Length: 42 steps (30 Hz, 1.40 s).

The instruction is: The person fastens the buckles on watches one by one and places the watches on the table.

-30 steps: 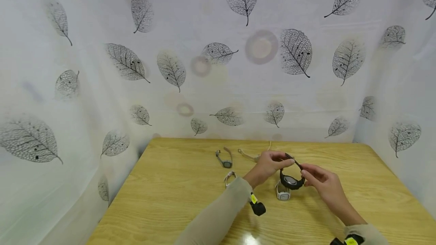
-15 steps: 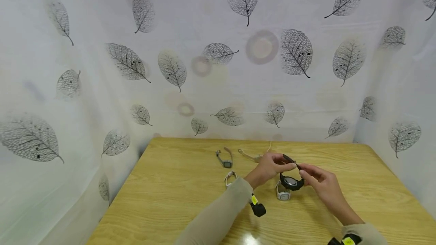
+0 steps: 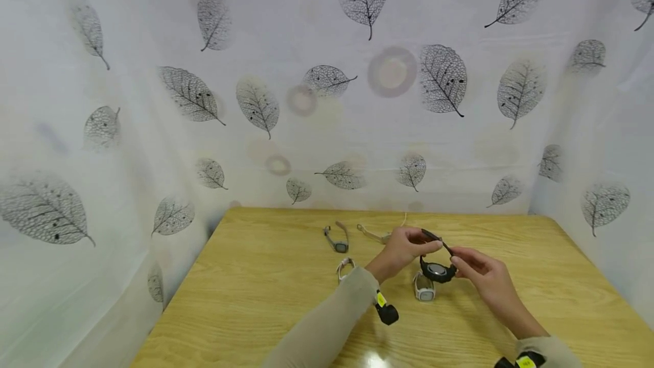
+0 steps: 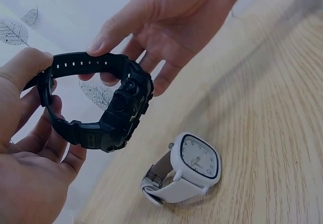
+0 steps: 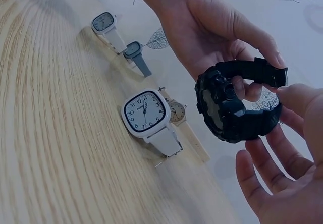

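Note:
A black wristwatch hangs above the table with its strap bent into a loop, the case at the bottom. My left hand pinches the strap by the buckle between thumb and fingers. On the other side, my right hand pinches the holed part of the strap, its thumb on top. In the left wrist view the strap runs through the buckle at the left thumb. Just below the black watch, a white square-faced watch stands on the table, apart from both hands.
A grey watch and a beige watch lie toward the back of the wooden table. Another white watch is partly hidden behind my left forearm. A leaf-patterned curtain encloses the back and sides.
Half a second ago my fingertips were closer together on the strap; now they are slightly farther apart and more of the strap shows between them. The other watches have not moved.

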Available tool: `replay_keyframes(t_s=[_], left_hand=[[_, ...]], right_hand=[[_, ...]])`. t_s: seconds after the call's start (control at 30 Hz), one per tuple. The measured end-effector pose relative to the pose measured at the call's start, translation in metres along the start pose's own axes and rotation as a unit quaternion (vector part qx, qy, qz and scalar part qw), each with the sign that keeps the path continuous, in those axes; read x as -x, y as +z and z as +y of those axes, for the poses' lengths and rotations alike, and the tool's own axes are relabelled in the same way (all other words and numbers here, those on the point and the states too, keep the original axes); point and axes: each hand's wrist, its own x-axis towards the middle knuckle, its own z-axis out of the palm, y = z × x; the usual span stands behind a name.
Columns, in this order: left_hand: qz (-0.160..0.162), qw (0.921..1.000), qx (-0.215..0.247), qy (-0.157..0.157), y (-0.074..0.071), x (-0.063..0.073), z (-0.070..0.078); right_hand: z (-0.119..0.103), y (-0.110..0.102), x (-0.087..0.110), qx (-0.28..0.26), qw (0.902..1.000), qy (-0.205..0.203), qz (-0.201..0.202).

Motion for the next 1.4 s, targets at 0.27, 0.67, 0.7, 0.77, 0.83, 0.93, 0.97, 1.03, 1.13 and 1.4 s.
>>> replay_keyframes(t_s=[0.27,0.67,0.7,0.77,0.83,0.93,0.97,1.03,1.13,1.4], left_hand=[[0.003,0.9993,-0.026,-0.027,0.0036,0.0038,-0.0017],[0.020,0.9994,0.007,-0.028,0.0034,0.0033,-0.0032],[0.019,0.9994,0.005,-0.028,0.0033,0.0033,-0.0035],[0.016,0.9994,0.000,-0.029,0.0029,0.0034,-0.0040],[0.014,0.9995,-0.008,-0.029,0.0026,0.0035,-0.0040],[0.004,0.9995,-0.018,-0.027,0.0026,0.0037,-0.0031],[0.000,0.9994,-0.021,-0.026,0.0027,0.0039,-0.0027],[-0.007,0.9994,-0.022,-0.027,0.0032,0.0043,-0.0021],[-0.009,0.9993,-0.016,-0.033,0.0041,0.0049,-0.0021],[0.011,0.9993,0.002,-0.035,0.0058,0.0060,-0.0018]], right_hand=[[-0.0045,0.0030,0.0001,0.014,0.9998,0.013,0.001],[0.0034,0.0026,-0.0007,-0.021,0.9992,0.027,-0.019],[0.0034,0.0024,-0.0001,-0.021,0.9992,0.028,-0.020],[0.0027,0.0021,0.0006,-0.015,0.9992,0.032,-0.017],[0.0008,0.0019,0.0009,-0.006,0.9993,0.034,-0.014],[-0.0024,0.0021,0.0007,0.002,0.9993,0.036,-0.008],[-0.0033,0.0025,0.0005,0.003,0.9993,0.037,-0.006],[-0.0048,0.0035,0.0001,0.003,0.9994,0.035,-0.004],[-0.0054,0.0056,-0.0009,-0.010,0.9995,0.031,0.000],[-0.0027,0.0073,0.0012,-0.042,0.9983,0.039,-0.004]])
